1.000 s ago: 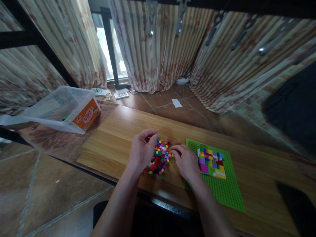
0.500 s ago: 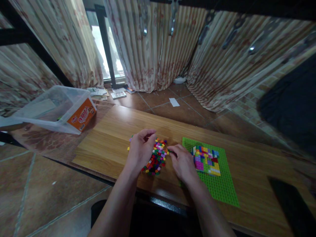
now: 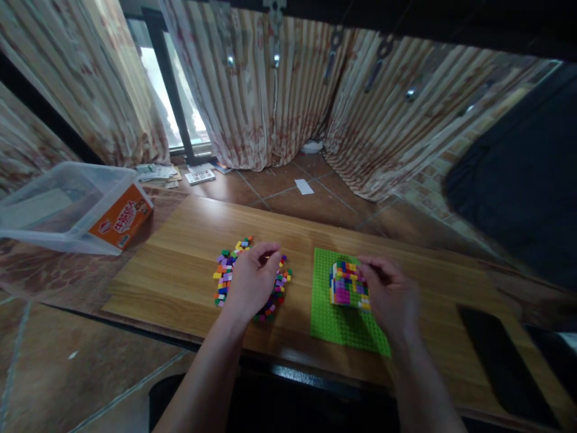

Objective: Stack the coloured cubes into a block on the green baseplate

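Note:
My left hand hovers over a loose heap of small coloured building bricks, covering its middle. Its thumb and fingers are drawn together, and whatever is between them is hidden. My right hand, a little blurred, is at the right side of a multicoloured block of joined bricks. Its fingers are pinched at the block's upper right edge, and I cannot see what they hold. The block stands on a green studded baseplate; my right hand hides part of both.
A clear plastic bin with an orange label stands at the left. A dark flat object lies on the wooden tabletop at the right. Papers are beyond the table, before the curtains.
My right hand has moved from the heap's right edge over to the brick block. My left hand stays over the heap. The camera view has turned somewhat to the right.

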Motion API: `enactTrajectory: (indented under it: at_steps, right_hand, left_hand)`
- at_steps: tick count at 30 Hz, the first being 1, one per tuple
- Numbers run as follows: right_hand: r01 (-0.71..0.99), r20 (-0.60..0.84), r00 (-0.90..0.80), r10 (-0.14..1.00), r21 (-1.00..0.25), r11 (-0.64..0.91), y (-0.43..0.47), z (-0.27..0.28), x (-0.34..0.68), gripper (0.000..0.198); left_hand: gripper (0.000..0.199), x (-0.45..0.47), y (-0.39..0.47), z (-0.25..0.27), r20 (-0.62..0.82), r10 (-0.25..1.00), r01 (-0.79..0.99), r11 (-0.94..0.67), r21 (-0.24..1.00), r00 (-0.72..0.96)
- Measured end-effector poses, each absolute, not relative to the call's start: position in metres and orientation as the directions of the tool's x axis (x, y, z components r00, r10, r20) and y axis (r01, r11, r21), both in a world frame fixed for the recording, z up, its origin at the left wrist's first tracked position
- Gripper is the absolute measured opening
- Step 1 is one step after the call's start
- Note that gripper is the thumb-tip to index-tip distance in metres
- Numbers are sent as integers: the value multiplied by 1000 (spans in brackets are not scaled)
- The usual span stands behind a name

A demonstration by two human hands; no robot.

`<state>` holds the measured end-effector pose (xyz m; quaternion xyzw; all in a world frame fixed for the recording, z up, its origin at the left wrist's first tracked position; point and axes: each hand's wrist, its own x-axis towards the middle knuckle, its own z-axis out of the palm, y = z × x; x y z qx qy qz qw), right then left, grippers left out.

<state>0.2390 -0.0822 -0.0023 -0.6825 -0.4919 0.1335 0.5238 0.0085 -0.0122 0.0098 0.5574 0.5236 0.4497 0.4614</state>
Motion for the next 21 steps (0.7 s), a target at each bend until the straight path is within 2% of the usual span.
enactTrajectory:
  at_steps: [3,5,11,16,21]
  right_hand:
    - [437,221,562,797,-897,-59,-89,-4,260,21]
    - [428,199,573,795,-900,-83,-94,-4,270,20]
    - [540,272,462,844,-841,-24,-106,-4,284,15]
    - [571,250,376,892,-821,-11,-105,-10,283,13]
    - [579,242,376,894,-815,-23,-100,-14,279,12]
  left_hand:
    - [18,19,-17,6,29,991,210,-56,976,131]
    - [19,27,-20,4,35,982,224,-76,972,183]
    - [21,47,-27,3,36,962,294,-118,948,271]
    - [22,59,-31,-2,49,935,358,-182,916,351]
    - [24,69,-34,-10,30,917,393,-199,898,397]
